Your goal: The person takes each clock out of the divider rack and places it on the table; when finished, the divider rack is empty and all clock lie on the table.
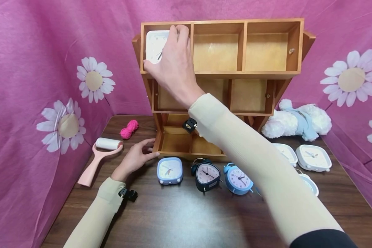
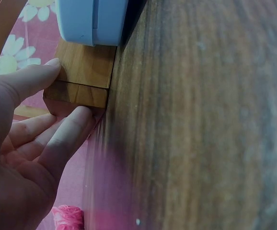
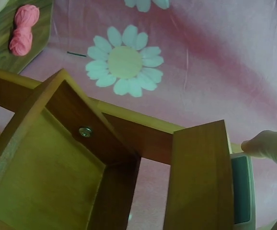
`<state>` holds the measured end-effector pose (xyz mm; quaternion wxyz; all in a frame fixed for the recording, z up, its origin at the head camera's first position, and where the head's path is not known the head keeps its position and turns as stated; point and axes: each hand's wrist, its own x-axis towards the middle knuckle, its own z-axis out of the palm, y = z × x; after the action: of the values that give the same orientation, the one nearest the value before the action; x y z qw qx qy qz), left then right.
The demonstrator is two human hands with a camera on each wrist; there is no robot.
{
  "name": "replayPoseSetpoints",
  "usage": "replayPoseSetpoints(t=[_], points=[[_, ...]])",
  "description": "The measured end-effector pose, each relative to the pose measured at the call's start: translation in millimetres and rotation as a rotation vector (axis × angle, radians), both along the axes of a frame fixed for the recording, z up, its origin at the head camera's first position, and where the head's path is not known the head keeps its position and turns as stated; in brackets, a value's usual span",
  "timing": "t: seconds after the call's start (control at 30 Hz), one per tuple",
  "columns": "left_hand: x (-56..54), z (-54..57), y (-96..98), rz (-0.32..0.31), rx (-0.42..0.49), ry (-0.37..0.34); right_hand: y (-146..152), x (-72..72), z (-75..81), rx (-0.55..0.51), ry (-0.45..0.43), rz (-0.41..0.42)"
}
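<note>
A white square clock (image 1: 155, 44) stands at the top left compartment of the wooden shelf (image 1: 218, 73), its dial facing out. My right hand (image 1: 177, 65) grips it, thumb at the lower left corner and fingers over the top right; the palm hides part of the dial. In the right wrist view the clock's edge (image 3: 242, 191) shows beside the shelf board, near the thumb. Down at the shelf's bottom left corner, my left hand (image 1: 134, 159) holds the wood, thumb on one face and fingers on another. A blue square clock (image 1: 169, 170) sits just right of it.
Black (image 1: 207, 174) and light blue (image 1: 238, 179) alarm clocks stand before the shelf. White clocks (image 1: 313, 157) lie at the right, partly behind my right arm, near a white plush toy (image 1: 297, 120). Pink yarn (image 1: 129, 129) and a pink-handled roller (image 1: 96, 162) are at the left.
</note>
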<state>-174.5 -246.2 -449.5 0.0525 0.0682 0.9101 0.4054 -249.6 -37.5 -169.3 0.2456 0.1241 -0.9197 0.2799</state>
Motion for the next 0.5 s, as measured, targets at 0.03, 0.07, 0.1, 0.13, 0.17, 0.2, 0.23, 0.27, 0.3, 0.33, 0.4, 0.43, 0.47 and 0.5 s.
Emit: replayPoseSetpoints(t=[0.03,0.07,0.1,0.13,0.17,0.2,0.23,0.27,0.3,0.33,0.4,0.43,0.47,0.5], points=[[-0.2,0.0,-0.1,0.000,-0.001,0.001,0.4,0.3,1.3,0.002,0.001,0.000],[-0.1,0.2,-0.2,0.000,-0.002,0.001,0.7,0.6,2.4,0.003,-0.002,-0.001],[-0.1,0.0,-0.3,-0.001,-0.003,0.002,1.0,1.1,3.4,0.006,-0.005,-0.002],[0.0,0.0,-0.5,-0.001,-0.004,0.003,1.2,1.6,4.4,0.009,-0.010,-0.002],[0.2,0.0,-0.6,0.000,-0.004,0.003,1.3,2.1,5.4,0.011,-0.017,-0.002],[0.3,-0.2,-0.7,-0.001,-0.005,0.004,1.5,2.6,6.2,0.014,-0.021,-0.002],[0.4,-0.3,-0.9,0.000,-0.005,0.005,1.6,3.1,6.9,0.016,-0.024,-0.001],[0.5,-0.3,-1.0,0.001,-0.006,0.006,1.8,3.7,7.7,0.017,-0.027,0.002],[0.6,-0.4,-1.2,0.002,-0.007,0.006,2.1,4.2,8.5,0.017,-0.027,0.005],[0.7,-0.2,-1.4,0.002,-0.008,0.005,2.4,4.8,9.5,0.016,-0.028,0.008],[1.0,0.1,-1.6,0.002,-0.008,0.005,3.5,6.3,11.6,0.007,-0.027,0.016],[1.2,0.3,-1.7,0.003,-0.008,0.004,4.2,7.2,12.7,0.003,-0.026,0.020],[1.4,0.6,-1.8,0.002,-0.008,0.004,5.0,8.2,14.0,-0.002,-0.024,0.024],[1.3,0.7,-1.9,0.001,-0.008,0.004,5.9,9.3,15.5,-0.007,-0.024,0.027]])
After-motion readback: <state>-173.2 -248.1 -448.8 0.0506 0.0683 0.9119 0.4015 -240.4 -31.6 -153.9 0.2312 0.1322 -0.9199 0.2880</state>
